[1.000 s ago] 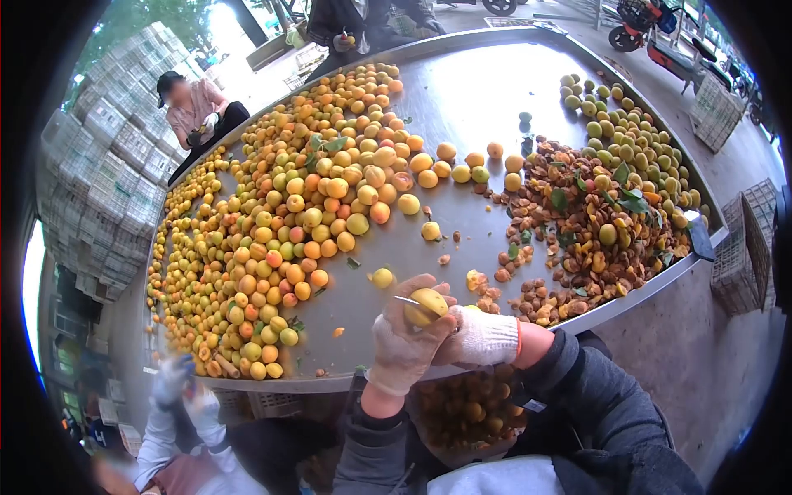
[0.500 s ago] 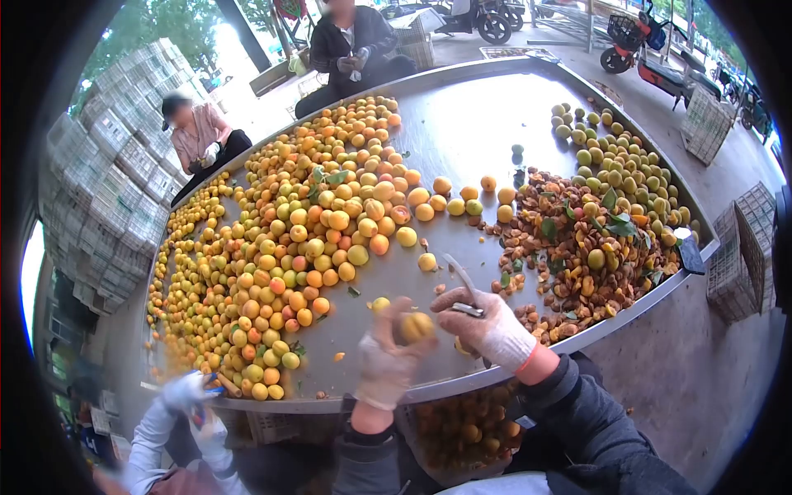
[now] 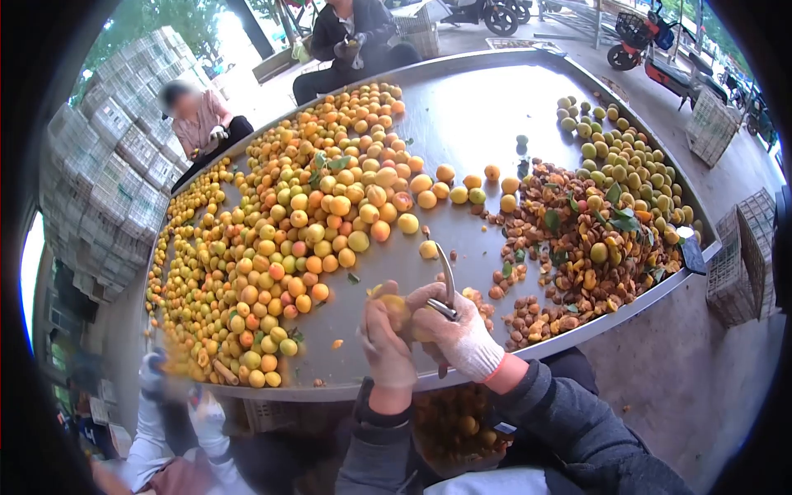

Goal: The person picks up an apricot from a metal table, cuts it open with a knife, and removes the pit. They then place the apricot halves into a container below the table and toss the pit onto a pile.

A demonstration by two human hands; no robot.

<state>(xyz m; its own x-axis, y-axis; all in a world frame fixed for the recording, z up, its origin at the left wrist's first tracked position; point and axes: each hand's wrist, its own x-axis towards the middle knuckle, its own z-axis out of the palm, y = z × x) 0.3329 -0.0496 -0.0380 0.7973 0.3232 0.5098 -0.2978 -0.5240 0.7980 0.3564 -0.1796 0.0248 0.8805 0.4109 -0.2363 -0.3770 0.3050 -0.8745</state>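
My left hand, in a pale glove, is closed around a yellow apricot above the near edge of the metal table. Pressed close beside it, my right hand wears a white knit glove and grips a small curved knife, blade pointing up and away. The fingertips of both hands meet around the fruit, so part of it is hidden. Just beyond the blade lies a single apricot. A large heap of apricots spreads to the left.
Brown pits and scraps are piled right of my hands, with greener fruit behind. A dark phone-like object sits on the right rim. Co-workers sit around the table. Crates stand at right; a fruit-filled container is below me.
My hands have come together; before, they were apart with the apricot in the left. The knife blade has swung more upright. The co-worker's gloved hands at lower left have moved slightly.
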